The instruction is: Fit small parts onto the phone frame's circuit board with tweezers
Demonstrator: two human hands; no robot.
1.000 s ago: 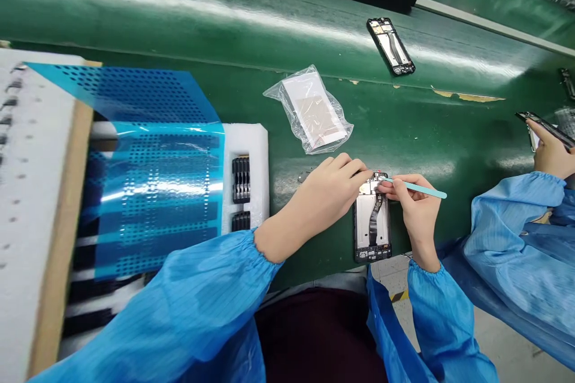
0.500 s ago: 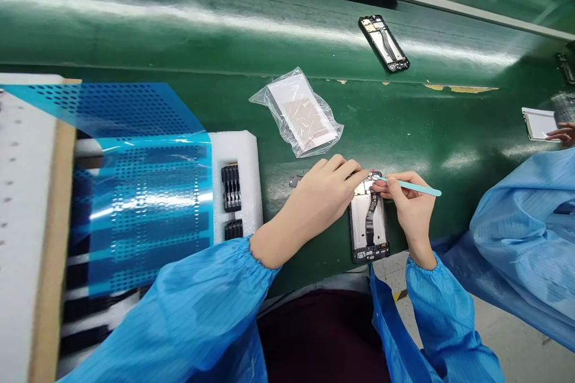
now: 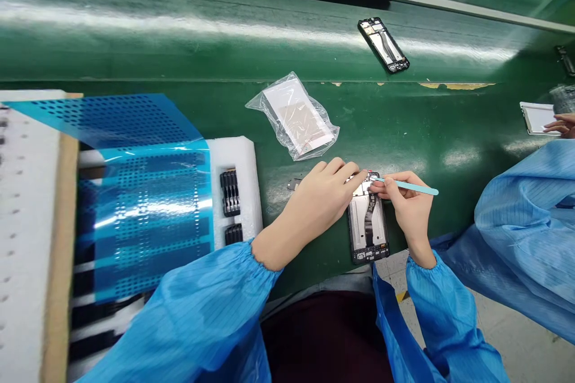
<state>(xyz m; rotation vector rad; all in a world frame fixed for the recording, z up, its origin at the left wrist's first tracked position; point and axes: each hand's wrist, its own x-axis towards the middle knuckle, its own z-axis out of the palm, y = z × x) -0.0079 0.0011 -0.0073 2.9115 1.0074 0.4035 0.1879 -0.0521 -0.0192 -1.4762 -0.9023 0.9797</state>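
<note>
An opened phone (image 3: 359, 227) lies near the front edge of the green bench, its back off. A black flex cable (image 3: 369, 224) runs down its metal plate, and a circuit board sits at its top end. My left hand (image 3: 321, 194) reaches over the phone's upper left, fingers bent and gripping that top end; the fingertips are partly hidden. In my right hand (image 3: 406, 203) a slim light-blue stick tool (image 3: 415, 187) is pinched between thumb and fingers. Its tip points at the phone's upper part, close to my left fingertips. A small grey part (image 3: 293, 184) lies left of my left hand.
A clear plastic bag (image 3: 299, 116) with a white card lies beyond my hands. Another opened phone (image 3: 384, 45) rests farther back. At left, white foam (image 3: 249, 191) holds black parts under perforated blue film (image 3: 153, 203). A co-worker's hand (image 3: 563, 124) touches a white panel (image 3: 536, 116) at right.
The camera view has shifted slightly. My hands, the stick tool and the phone keep nearly the same places relative to each other. The co-worker's hand has moved slightly over the white panel.
</note>
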